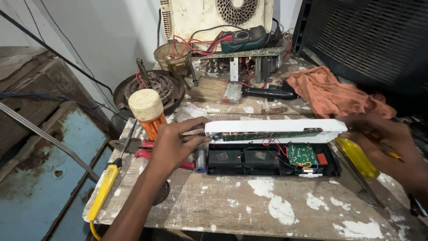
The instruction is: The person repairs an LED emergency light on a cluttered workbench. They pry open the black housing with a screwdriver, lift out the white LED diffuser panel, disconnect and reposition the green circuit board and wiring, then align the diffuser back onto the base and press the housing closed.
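White lamp cover (276, 127), long and narrow, already off its black base (272, 159) and tipped up along the far edge, a strip board showing on its underside. Base lying flat on the paint-spattered wooden surface (267, 209), open at the top: two dark battery blocks, red and black wires, a small green circuit board (302, 154) and an orange part at the right end. Wires running between cover and base, so the halves not fully apart. No tool at work inside.

Left hand (171, 145) at the cover's left end, fingers (196, 121) curled and pinching the end, thumb beneath. Right hand (379, 134) at the right end, fingers bent round the corner of the cover; how tight the grip, hard to tell from here.

Nearby: yellow screwdriver (356, 156) just right of the base, a second yellow-handled screwdriver (104, 187) at the left edge, red-handled pliers (145, 154) under the left hand, orange rag (334, 93) behind.
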